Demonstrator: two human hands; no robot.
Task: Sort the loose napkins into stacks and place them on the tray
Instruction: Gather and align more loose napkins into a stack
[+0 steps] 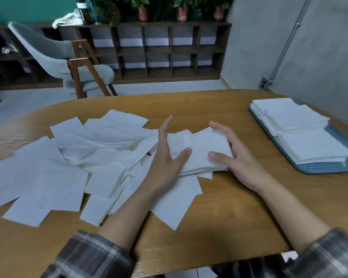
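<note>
A wooden table [219,207] with rounded corners fills the foreground. Beyond it lies a pale tiled floor [149,87]. A grey chair [48,53] with wooden legs stands at the left. A low, dark shelf unit [159,51] runs along the teal wall [28,7], topped with potted plants [182,11], a dark bottle [82,11] and a white cloth [68,20]. On the right, a grey wall [269,37] carries a pipe [289,37] down to a socket [264,83].

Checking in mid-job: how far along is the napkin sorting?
Done: stacked napkins sit on the tray. In hand: the left hand presses and the right hand cups a small stack on the table. Left: a wide spread of loose napkins lies unsorted, so much remains.
</note>
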